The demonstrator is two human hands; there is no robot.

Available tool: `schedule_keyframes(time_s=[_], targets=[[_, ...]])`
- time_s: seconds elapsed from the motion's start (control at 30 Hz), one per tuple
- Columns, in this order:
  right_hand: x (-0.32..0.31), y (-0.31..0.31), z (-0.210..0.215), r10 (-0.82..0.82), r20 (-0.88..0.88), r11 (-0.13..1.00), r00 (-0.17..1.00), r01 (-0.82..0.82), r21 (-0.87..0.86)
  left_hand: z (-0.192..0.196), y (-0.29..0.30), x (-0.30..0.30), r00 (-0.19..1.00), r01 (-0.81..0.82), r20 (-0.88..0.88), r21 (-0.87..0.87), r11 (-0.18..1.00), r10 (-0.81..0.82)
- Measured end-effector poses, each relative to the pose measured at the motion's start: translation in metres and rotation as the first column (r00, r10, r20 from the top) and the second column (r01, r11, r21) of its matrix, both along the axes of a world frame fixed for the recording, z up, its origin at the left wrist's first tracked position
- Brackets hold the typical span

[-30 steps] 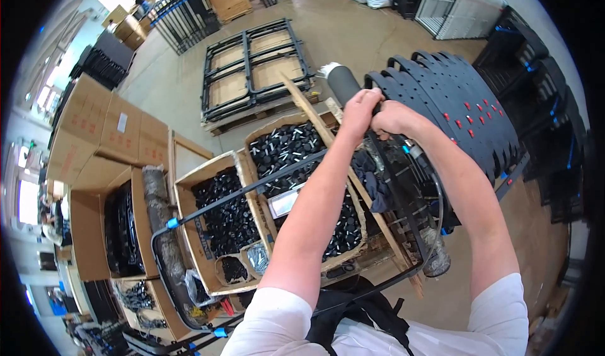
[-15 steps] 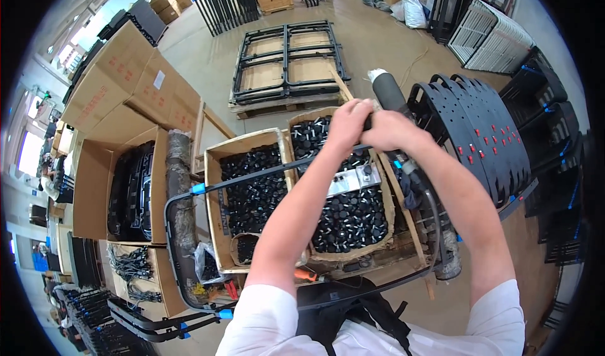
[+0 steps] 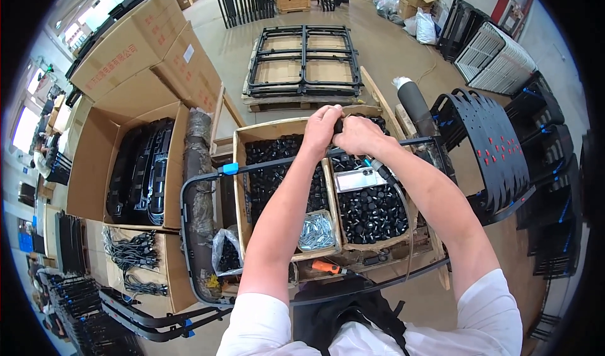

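Concrete floor (image 3: pixel 391 59) runs through this workshop, with a pallet of black metal frames (image 3: pixel 304 59) lying on it towards the far side and big cardboard cartons (image 3: pixel 135 72) along the left. Nearer, the person's left hand (image 3: pixel 321 129) and right hand (image 3: pixel 358 134) meet, both clenched around the black tube frame (image 3: pixel 265 165), which crosses above two open boxes of small black caps (image 3: pixel 368 211). Each grip is closed on that tube; whether anything smaller sits between the fingers, I cannot tell. A silver phone (image 3: pixel 360 179) lies on the caps in the right box, and an orange-handled tool (image 3: pixel 328 267) rests near the boxes' near edge.
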State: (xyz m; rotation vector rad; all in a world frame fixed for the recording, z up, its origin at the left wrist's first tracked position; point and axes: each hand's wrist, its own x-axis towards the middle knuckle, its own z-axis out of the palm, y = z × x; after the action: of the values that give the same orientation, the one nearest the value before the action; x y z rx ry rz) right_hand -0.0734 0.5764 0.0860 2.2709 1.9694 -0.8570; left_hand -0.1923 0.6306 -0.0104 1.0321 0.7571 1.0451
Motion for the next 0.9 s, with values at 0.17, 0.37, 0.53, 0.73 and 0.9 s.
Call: schedule_keyframes(time_s=[0.17,0.37,0.53,0.73,0.9], targets=[[-0.008,0.002,0.004,0.004,-0.034,1.0,0.999,-0.005,-0.024,-0.001,0.005,-0.006,0.997,0.072,0.006,-0.043,0.996,-0.072],[-0.006,0.0,-0.012,-0.035,-0.028,0.999,0.999,0.036,0.031,-0.004,0.0,-0.004,0.998,0.059,-0.027,-0.029,0.998,-0.06],[-0.006,0.008,-0.019,-0.003,-0.01,0.998,1.0,0.003,-0.064,-0.012,-0.001,-0.005,0.999,0.04,-0.003,-0.024,0.999,-0.04],[0.003,0.024,-0.038,-0.139,-0.243,0.975,0.96,0.089,-0.206,-0.017,-0.003,-0.003,0.998,0.041,0.041,-0.064,0.997,-0.038],[0.0,0.028,-0.033,-0.155,-0.326,0.98,0.933,0.103,-0.17,-0.006,-0.004,-0.008,0.998,0.045,0.039,-0.078,0.996,-0.042]])
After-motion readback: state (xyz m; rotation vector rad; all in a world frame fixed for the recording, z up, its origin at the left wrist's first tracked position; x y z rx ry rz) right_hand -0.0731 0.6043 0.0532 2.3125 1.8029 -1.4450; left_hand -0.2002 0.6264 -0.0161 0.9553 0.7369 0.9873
